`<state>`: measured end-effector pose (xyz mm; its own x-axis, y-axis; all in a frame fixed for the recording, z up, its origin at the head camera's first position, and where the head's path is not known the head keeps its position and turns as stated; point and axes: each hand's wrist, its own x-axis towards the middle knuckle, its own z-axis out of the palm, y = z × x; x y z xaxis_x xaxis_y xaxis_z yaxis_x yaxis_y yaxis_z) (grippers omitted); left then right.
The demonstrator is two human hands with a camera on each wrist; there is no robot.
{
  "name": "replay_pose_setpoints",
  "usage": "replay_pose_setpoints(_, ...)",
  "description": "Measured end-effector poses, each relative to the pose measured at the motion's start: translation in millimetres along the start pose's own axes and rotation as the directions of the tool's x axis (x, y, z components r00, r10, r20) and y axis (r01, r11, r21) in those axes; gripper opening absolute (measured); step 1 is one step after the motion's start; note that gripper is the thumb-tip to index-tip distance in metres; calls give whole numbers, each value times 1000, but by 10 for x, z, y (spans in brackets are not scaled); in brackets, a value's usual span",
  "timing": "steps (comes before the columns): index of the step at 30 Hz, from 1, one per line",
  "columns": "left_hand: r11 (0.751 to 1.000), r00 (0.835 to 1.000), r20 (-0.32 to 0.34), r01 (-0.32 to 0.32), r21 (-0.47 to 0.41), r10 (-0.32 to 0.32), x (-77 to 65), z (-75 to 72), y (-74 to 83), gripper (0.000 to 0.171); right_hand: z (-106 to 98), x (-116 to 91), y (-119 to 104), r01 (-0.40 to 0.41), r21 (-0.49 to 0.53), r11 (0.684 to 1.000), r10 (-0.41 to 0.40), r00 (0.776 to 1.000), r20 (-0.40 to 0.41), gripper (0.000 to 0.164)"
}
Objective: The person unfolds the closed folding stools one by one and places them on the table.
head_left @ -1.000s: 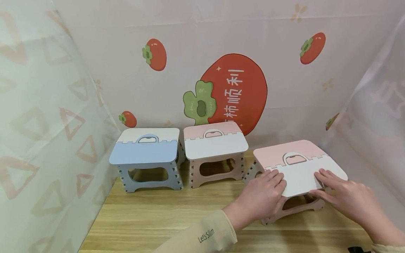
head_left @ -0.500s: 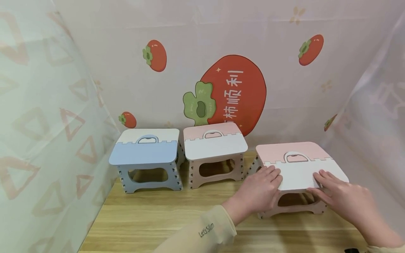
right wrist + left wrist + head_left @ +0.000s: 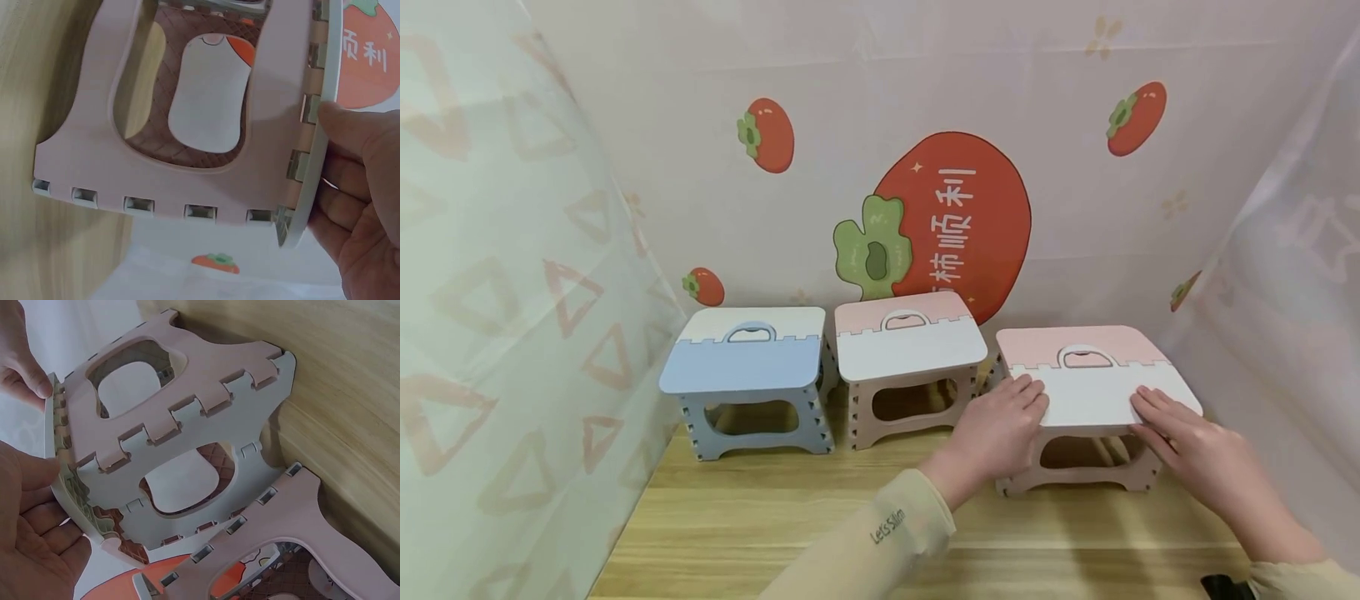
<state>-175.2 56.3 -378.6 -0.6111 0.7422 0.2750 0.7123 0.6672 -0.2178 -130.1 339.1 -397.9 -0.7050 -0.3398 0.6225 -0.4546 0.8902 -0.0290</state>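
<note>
A pink-and-white folding stool (image 3: 1090, 396) stands upright on its legs at the right of the table. My left hand (image 3: 1003, 425) holds its front left edge, fingers on the white top and thumb at the rim. At the front right edge, my right hand (image 3: 1198, 454) grips the top in the same way. The right wrist view shows that thumb (image 3: 344, 128) against the rim. From the left wrist camera, the held stool's pink leg panel (image 3: 87, 434) is seen unfolded. Beside it stands a second pink-and-white folding stool (image 3: 913, 346), and left of that a blue-and-white folding stool (image 3: 741, 367).
The wood-grain table (image 3: 775, 517) extends in front of the stools. A cloth backdrop printed with persimmons (image 3: 985, 217) hangs close behind them, and cloth sides (image 3: 512, 333) enclose the left and right. Part of a black object (image 3: 1225, 587) shows near the right sleeve.
Both hands have shifted the right stool left and backward, closer to the middle stool, and turned it straighter to the backdrop. The other two stools have stayed in place.
</note>
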Motion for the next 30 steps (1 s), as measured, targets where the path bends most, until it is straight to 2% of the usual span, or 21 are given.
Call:
replay_pose_setpoints(3, 1000, 1000, -4, 17, 20, -16, 22, 21, -46, 42, 22, 74, -37, -8, -38, 999, 9, 1000, 22, 48)
replay_pose_setpoints(9, 997, 999, -19, 52, 51, -51, 27, 93, -96, 41, 106, 230, -60, 15, -58, 998, -14, 1000, 24, 69)
replay_pose_setpoints(11, 997, 999, -10, 52, 51, -51, 16, 111, -86, 42, 131, 265, -59, 16, -58, 998, -15, 1000, 22, 70)
replay_pose_setpoints(17, 998, 1000, -6, 3, 59, -3, -20, 115, -34, 44, 216, 355, -58, 44, -74, 996, -44, 999, 7, 60)
replay_pose_setpoints(22, 997, 1000, 10, -5, 81, 4, -44, 126, -34, 45, 268, 425, -73, 13, -75, 997, -11, 1000, 24, 32)
replay_pose_setpoints(30, 995, 1000, 30, 7, 104, -10, -51, 184, -78, 47, 323, 527, -93, -77, -63, 995, 84, 990, 109, 40)
